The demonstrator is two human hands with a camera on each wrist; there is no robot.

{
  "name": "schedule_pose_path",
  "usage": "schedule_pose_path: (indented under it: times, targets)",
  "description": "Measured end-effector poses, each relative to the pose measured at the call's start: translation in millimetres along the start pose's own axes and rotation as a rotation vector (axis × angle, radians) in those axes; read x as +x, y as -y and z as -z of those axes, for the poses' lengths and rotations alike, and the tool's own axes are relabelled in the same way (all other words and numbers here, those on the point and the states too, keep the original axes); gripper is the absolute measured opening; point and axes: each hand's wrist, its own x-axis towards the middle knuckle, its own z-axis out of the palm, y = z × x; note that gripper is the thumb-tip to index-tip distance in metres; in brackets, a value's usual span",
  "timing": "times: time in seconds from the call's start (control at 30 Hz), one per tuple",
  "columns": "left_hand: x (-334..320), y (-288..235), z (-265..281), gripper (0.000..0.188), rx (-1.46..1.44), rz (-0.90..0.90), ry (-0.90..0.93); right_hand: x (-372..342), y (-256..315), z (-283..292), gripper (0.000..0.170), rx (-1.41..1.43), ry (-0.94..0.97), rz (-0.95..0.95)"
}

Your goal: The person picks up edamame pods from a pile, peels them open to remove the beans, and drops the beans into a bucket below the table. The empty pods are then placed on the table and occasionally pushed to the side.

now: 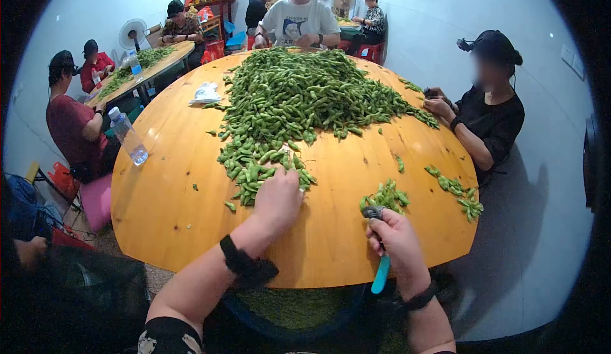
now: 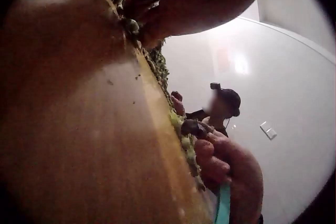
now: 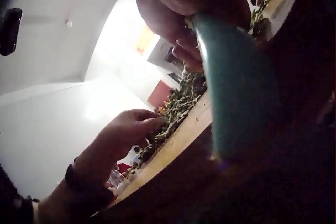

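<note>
Teal tool [image 1: 380,274]: right hand [image 1: 398,242] is gripping it, likely for control, by the surface's near edge [image 1: 331,274]; left hand [image 1: 278,196] is touching pods [image 1: 293,93], hold unclear.

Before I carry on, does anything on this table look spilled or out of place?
Yes, mildly: a crumpled white wad, perhaps tissue, lies beside the edamame heap, looking like litter there. A stray edamame pod also lies alone, apart from that heap.

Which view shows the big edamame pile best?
Head: it shows nearly the whole edamame pile, the left hand hiding a little. Left wrist shows only a thin edge-on strip; right wrist, a side view partly behind the left hand.
</note>
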Motion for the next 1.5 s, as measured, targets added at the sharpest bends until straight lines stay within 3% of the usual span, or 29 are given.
schedule_pose_path:
  times: [0.17, 0.27, 0.33, 0.47, 0.73, 0.8, 0.9, 1.13, 1.33, 1.47, 1.5]
  targets:
    - [20.8, 24.5, -19.7, 0.019, -0.031, 0.060, -0.004, -5.0, -0.4, -9.6, 0.017, 0.014, 0.078, -0.012]
    - [15.1, 32.3, -20.8, 0.023, -0.130, -0.090, -0.049, -0.6, 0.0, -15.4, 0.013, 0.004, 0.157, 0.059]
    - [3.9, 7.7, 2.4, 0.026, -0.586, 0.088, 0.230, 6.4, -0.8, -20.3, 0.013, -0.003, 0.174, 0.054]
    - [-15.5, -19.5, 4.8, 0.031, -0.920, 0.134, 0.398, 6.8, 7.5, -32.0, 0.013, 0.035, 0.194, 0.031]
    - [-24.0, -24.0, -6.2, 0.036, -0.804, -0.092, 0.288, 3.4, 2.2, -34.7, 0.013, 0.047, 0.206, 0.015]
    - [-24.1, -23.6, -7.4, 0.037, -0.561, -0.325, 0.117, 2.9, 2.2, -37.8, 0.012, 0.070, 0.189, 0.040]
    - [-25.8, -25.7, -12.1, 0.036, -0.615, -0.226, 0.106, 4.0, -3.5, -41.2, 0.012, 0.051, 0.183, 0.029]
    - [-30.8, -23.1, -19.4, 0.031, -0.588, -0.210, 0.044, 7.1, -3.7, -47.7, 0.011, 0.057, 0.153, 0.044]
    - [-29.8, -13.9, -22.5, 0.028, -0.836, -0.055, 0.187, 13.1, -8.2, -43.1, 0.010, 0.289, 0.211, -0.006]
    - [-28.3, -27.8, -14.8, 0.026, -0.899, -0.083, 0.130, 17.9, -4.5, -41.0, 0.011, 0.251, 0.210, 0.013]
    - [-26.9, -28.6, -15.0, 0.029, -0.735, -0.187, 0.065, 18.3, -3.0, -41.4, 0.011, 0.178, 0.191, 0.050]
